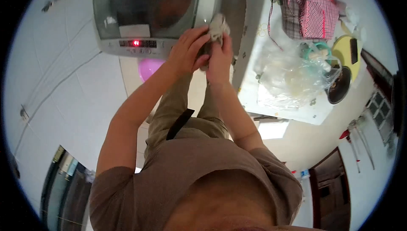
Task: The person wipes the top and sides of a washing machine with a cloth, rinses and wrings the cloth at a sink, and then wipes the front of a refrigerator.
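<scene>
My left hand and my right hand are together in front of me, both gripping a small pale grey cloth that sticks up above the fingers. The cloth is bunched and held just beside the right front corner of a top-loading washing machine. The machine's tinted lid is closed and a red digit glows on its control panel.
A white appliance top to the right carries a red checked bag, crumpled clear plastic bags, a yellow round lid and a dark round object. A purple basin sits on the floor below the washer.
</scene>
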`<state>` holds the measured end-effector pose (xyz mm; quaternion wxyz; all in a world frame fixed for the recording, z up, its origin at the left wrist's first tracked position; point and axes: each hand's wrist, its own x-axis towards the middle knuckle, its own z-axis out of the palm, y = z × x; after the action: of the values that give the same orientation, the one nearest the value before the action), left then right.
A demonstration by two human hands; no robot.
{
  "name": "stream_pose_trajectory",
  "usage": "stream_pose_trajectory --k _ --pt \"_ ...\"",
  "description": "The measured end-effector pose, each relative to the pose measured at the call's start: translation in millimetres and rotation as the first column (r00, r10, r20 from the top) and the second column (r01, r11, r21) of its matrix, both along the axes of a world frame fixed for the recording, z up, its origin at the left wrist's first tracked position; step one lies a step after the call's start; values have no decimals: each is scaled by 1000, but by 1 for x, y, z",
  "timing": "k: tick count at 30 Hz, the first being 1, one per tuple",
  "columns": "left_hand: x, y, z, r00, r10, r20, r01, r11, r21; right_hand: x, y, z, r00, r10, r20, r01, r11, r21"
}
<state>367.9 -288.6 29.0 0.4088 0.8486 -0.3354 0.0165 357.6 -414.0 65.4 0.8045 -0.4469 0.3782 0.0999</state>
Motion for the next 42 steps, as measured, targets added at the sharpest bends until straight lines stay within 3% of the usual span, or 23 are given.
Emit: stream_pose_trajectory --k 2,4,8,11,16,17,19,20,21,22,23,24,26,27,28,30,32,34,35,38,39,40,42 --pt "6 1 -2 995 59 -85 -60 998 -8 7 10 -42 918 216 332 35 791 -611" --pt "-3 1 -4 991 68 -119 -75 996 -52 61 -2 -30 905 221 364 -2 857 -516" --pt "-12 -11 4 975 160 -154 -174 981 -81 76 0 -47 813 341 472 89 728 -680" --pt "-59 4 22 863 404 -302 -488 821 -297 5 12 -51 685 672 281 29 361 -932" --pt "-135 32 25 738 498 -455 -644 720 -257 -66 46 -35 666 743 75 -20 119 -993" --pt "-156 38 21 653 478 -587 -688 699 -196 -82 53 -32 656 755 21 -5 32 -999" --pt "-180 54 31 450 388 -805 -701 712 -49 -101 66 -32 585 811 20 -57 66 -996" --pt "-192 59 25 436 383 -814 -734 674 -75 -105 72 -31 489 872 12 -100 70 -992" --pt "-199 63 18 375 406 -833 -751 660 -16 -110 76 -30 507 862 -3 -77 42 -996" --pt "-200 65 16 304 424 -853 -777 628 35 -112 82 -25 449 893 -10 -216 97 -972" --pt "-200 77 5 287 108 -952 -898 375 -229 -119 94 -19 413 910 -38 -295 95 -951" --pt "-198 89 6 287 108 -952 -899 373 -229 -127 106 -14 418 908 -38 -376 135 -917" --pt "-197 104 7 -105 -461 -881 -994 76 79 -137 126 -15 372 925 -80 -484 119 -867" --pt "-199 108 12 -143 -417 -897 -990 58 131 -144 137 -12 390 915 -101 -587 162 -793" --pt "-202 112 7 -139 -426 -894 -990 36 137 -151 143 -10 367 924 -110 -596 143 -790" --pt "-209 129 -18 125 -649 -750 -972 -231 37 -162 162 -10 123 988 -89 -563 -5 -827" --pt "-211 141 -19 223 -663 -715 -941 -337 19 -153 169 -4 9 992 -126 -603 -95 -792" --pt "-210 146 -26 152 -637 -756 -945 -317 77 -141 169 14 -93 989 -115 -595 -148 -790" --pt "-206 147 -36 234 -654 -719 -926 -376 42 -137 165 14 -115 987 -113 -354 -147 -924" --pt "-179 141 -39 175 -537 -826 -925 -376 49 -109 134 20 -42 992 -120 -355 -127 -926" --pt "-176 131 -32 240 -117 -964 -923 -335 -189 -103 124 21 -72 989 -128 -352 -145 -925" --pt "-166 130 -26 242 -115 -963 -913 -362 -187 -99 112 23 -56 984 -166 -447 -174 -878" --pt "-140 131 -18 100 -146 -984 -979 -193 -71 -92 95 27 -66 974 -216 -532 -217 -819"
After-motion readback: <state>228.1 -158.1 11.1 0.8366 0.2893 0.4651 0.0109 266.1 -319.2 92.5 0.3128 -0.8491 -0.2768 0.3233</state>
